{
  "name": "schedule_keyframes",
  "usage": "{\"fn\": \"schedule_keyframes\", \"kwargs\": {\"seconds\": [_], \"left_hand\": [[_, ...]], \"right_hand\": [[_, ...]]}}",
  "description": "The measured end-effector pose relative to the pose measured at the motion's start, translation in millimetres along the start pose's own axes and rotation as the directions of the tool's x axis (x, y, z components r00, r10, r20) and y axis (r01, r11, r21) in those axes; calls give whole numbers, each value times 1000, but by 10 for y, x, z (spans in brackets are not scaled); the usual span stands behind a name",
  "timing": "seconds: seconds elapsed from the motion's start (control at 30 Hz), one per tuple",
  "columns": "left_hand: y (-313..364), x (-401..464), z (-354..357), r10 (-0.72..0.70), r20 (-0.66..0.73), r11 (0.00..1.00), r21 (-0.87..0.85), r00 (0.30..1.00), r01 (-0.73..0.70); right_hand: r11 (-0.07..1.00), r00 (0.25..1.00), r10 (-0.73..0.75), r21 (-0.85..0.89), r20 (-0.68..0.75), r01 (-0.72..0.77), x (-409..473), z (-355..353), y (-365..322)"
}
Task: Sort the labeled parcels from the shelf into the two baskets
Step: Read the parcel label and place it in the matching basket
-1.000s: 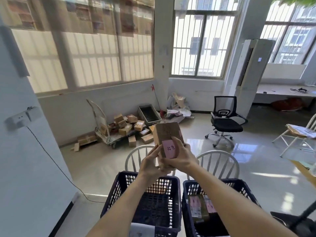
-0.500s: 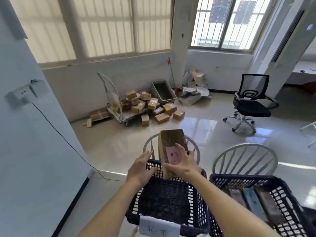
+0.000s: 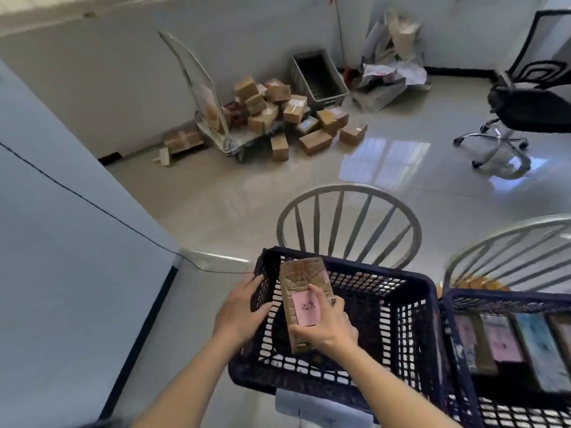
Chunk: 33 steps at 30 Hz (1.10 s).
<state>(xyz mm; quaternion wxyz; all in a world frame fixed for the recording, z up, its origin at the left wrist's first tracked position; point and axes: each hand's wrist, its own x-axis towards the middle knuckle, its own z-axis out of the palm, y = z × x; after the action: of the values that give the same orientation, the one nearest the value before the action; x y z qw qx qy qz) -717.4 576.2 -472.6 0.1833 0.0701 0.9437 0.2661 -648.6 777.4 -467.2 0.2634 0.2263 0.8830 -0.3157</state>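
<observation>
A brown taped parcel with a pink handwritten label stands upright inside the left dark blue basket. My right hand grips its lower half, thumb across the label. My left hand hovers with relaxed fingers by the basket's left wall, apart from the parcel. The right dark blue basket holds several flat labeled parcels. A paper tag hangs on the left basket's front.
Two white spindle-back chairs carry the baskets. A trolley with a pile of cardboard boxes sits by the far wall, next to a grey crate. A black office chair stands at the right. A blue-grey wall runs along the left.
The view has tilted down and closer. My right hand has lowered the parcel from above the basket into the left basket; my left hand has let go and moved to its left side.
</observation>
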Motion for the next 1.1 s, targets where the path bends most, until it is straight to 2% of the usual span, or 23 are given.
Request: {"fn": "schedule_keyframes", "kwargs": {"seconds": [0.27, 0.67, 0.8, 0.93, 1.1], "left_hand": [[-729, 543, 148, -38, 20, 999, 18, 999, 37], [-1816, 1122, 753, -69, 160, 997, 53, 985, 61], [-1994, 1132, 983, -90, 189, 995, 58, 978, 80], [-2111, 1123, 1110, -101, 210, 994, 59, 972, 91], [-2165, 1111, 1182, -119, 222, 992, 61, 968, 107]], "right_hand": [[995, 994, 94, 21, 53, -95, 675, 743, -114], [952, 956, 284, 142, -72, -272, 1591, 1770, -94], [943, 948, 291, 206, -131, -261, 1772, 2015, -45], [949, 968, 220, 258, -121, -184, 1865, 2187, -15], [962, 975, 176, 234, -139, -141, 1918, 2218, 103]]}}
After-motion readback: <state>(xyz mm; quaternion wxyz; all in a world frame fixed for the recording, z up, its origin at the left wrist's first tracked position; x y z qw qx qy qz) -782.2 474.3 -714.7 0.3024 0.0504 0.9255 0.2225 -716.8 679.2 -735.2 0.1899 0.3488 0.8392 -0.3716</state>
